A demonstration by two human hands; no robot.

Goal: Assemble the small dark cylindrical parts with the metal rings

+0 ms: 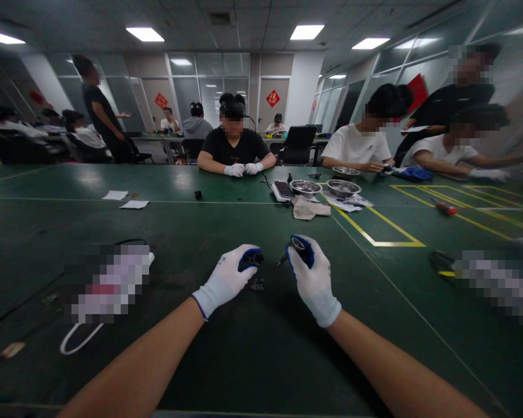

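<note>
Both my hands wear white gloves with blue fingertips and hover over the green table [261, 348]. My left hand [229, 277] pinches a small black part [258, 258] between thumb and fingers. My right hand [311, 276] grips a small dark tool [294, 247] with a metallic round end and a thin black tip pointing left toward the black part. A little pile of small dark screws or nuts [257, 284] lies on the table just below my left hand's fingertips.
A blurred object with a white cable [108, 284] lies at the left, another blurred object [497, 278] at the right. Metal bowls [305, 187], a cloth [309, 208] and a phone [283, 189] sit mid-table. Several people sit along the far side. Yellow tape lines [375, 235] mark the right.
</note>
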